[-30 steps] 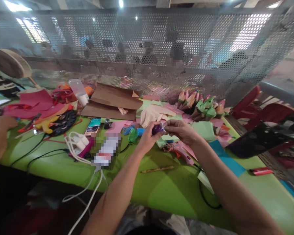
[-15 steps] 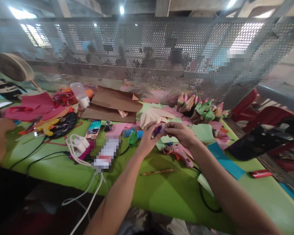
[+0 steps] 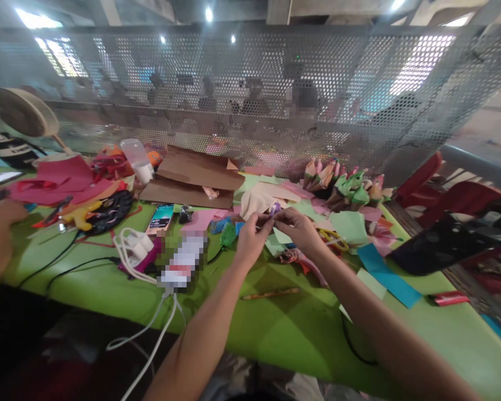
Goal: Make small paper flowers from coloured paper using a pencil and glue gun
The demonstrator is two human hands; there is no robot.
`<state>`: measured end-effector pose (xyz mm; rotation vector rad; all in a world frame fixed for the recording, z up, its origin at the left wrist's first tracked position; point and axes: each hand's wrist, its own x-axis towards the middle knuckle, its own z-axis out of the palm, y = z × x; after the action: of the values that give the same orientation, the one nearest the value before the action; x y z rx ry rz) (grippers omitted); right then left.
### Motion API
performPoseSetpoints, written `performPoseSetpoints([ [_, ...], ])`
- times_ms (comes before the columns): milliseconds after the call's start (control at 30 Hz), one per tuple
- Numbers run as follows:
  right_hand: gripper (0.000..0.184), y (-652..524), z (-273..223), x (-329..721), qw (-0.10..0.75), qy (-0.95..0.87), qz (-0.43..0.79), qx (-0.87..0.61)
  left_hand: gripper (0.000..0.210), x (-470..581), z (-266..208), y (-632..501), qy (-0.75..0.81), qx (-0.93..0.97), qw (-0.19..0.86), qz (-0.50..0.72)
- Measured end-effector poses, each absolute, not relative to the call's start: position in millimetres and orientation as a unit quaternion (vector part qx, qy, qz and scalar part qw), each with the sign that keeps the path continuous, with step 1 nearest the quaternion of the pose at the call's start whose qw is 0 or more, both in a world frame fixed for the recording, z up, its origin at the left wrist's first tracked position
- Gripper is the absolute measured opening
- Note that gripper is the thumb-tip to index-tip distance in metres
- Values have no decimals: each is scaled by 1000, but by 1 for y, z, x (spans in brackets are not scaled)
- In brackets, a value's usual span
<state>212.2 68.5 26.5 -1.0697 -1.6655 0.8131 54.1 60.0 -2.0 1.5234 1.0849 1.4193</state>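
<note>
Both of my hands meet over the green table, fingertips close together. A small purple crinkled piece (image 3: 275, 208) pokes up between them; whether it is plastic or paper I cannot tell. My left hand (image 3: 251, 234) pinches it from the left, thumb toward the camera. From the other side, my right hand (image 3: 297, 227) has its fingers bent and pressed to it. Below the right wrist lies a pink glue gun (image 3: 313, 266), partly covered by the forearm. A green crumpled wrapper (image 3: 227, 236) rests left of my left hand. Nearer the table edge lies a pencil (image 3: 270, 294).
Phones (image 3: 160, 218), white chargers (image 3: 140, 244) and trailing cables occupy the left. Brown card (image 3: 196, 167) and paper-wrapped bundles (image 3: 350, 186) stand behind. Blue paper (image 3: 388, 274), a black bag (image 3: 438, 245) and a red lighter-like object (image 3: 451, 298) are right. Another person's arm (image 3: 0, 239) reaches in at far left.
The purple piece now points up between my fingertips, where it lay across my left fingers before. My right hand has shifted slightly left and down, uncovering yellow-handled scissors behind its wrist.
</note>
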Motion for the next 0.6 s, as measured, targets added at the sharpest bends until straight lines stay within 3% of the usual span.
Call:
performPoseSetpoints([
  [333, 2, 62, 32, 216, 418, -761, 218, -445, 21, 53, 0, 63, 417, 555, 450, 562],
  [600, 9, 55, 40, 214, 350, -824, 123, -428, 33, 53, 2, 61, 407, 524, 499, 557],
])
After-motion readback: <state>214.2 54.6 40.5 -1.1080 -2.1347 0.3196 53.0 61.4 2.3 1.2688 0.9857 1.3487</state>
